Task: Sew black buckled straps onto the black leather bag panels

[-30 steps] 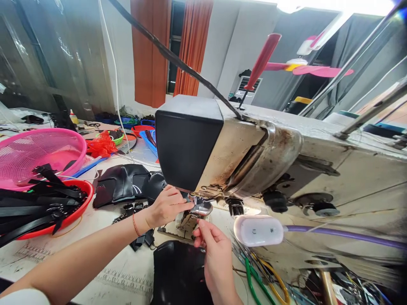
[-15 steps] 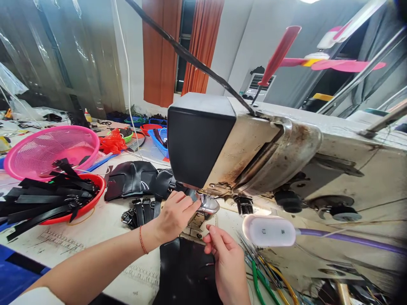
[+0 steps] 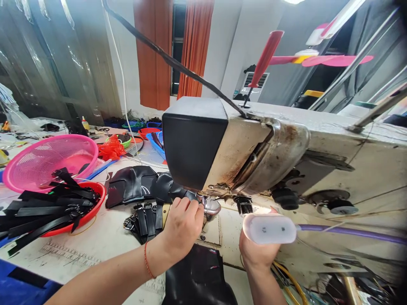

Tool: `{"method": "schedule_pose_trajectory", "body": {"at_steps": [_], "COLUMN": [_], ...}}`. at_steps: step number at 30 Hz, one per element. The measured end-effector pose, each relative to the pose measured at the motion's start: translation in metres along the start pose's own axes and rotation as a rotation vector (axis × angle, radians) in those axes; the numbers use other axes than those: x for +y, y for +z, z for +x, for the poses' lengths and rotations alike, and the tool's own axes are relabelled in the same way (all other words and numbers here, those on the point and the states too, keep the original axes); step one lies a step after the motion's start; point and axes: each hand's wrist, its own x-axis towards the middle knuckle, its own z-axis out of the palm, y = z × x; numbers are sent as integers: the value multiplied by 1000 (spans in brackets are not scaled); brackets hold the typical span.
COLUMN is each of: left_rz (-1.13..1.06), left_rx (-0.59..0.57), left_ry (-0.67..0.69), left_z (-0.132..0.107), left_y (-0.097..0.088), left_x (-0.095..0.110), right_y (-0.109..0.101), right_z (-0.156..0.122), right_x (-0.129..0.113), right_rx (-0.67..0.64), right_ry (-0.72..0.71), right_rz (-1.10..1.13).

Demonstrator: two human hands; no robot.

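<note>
My left hand (image 3: 184, 224) is closed, its fingers curled beside the metal presser area (image 3: 211, 206) of the sewing machine (image 3: 267, 156). What its fingertips grip is hidden from me. Shiny black leather (image 3: 199, 271) hangs below that hand over the front of the machine bed. Just beyond the fingers lies another black leather piece (image 3: 167, 188). My right hand (image 3: 259, 252) is raised behind the lit oblong lamp (image 3: 269, 229), which covers its fingers.
Left of the machine, black straps with buckles (image 3: 144, 220) lie by folded black leather (image 3: 132, 184). A red basin (image 3: 92, 216) full of black straps stands before a pink basket (image 3: 15, 171). Yellow-handled tools (image 3: 294, 284) are at the lower right.
My right hand has moved right and up, from beside the left hand to behind the lamp. The left hand has curled tighter. The hanging leather has shifted, and the view has turned slightly.
</note>
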Motion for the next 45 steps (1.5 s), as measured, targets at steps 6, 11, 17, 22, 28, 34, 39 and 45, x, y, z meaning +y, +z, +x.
{"method": "schedule_pose_trajectory", "body": {"at_steps": [6, 11, 17, 22, 28, 34, 39, 45], "left_rz": [-281, -875, -1231, -1132, -1046, -1019, -921, -302], "left_rx": [-74, -287, -424, -385, -413, -377, -357, -16], "left_ry": [-42, -836, -1125, -1080, -1099, -1182, -1141, -330], "left_z": [-8, -22, -31, -23, -26, -37, -41, -36], "left_y": [7, 46, 40, -22, -32, -26, -22, -28], "left_x": [-20, -78, -110, -124, -124, -116, -114, -88], "right_y": [0, 14, 43, 42, 37, 34, 37, 45], "right_z": [-7, -49, -85, -97, -102, -93, -80, -75], "right_x": [2, 1, -15, -20, -19, -17, -14, -25], "right_rx": [-15, -91, -561, -460, -391, -386, -352, -288], "right_ry": [100, 148, 171, 462, 530, 548, 555, 718], "right_rz": [-51, -211, -249, -194, -190, -122, -89, 41]}}
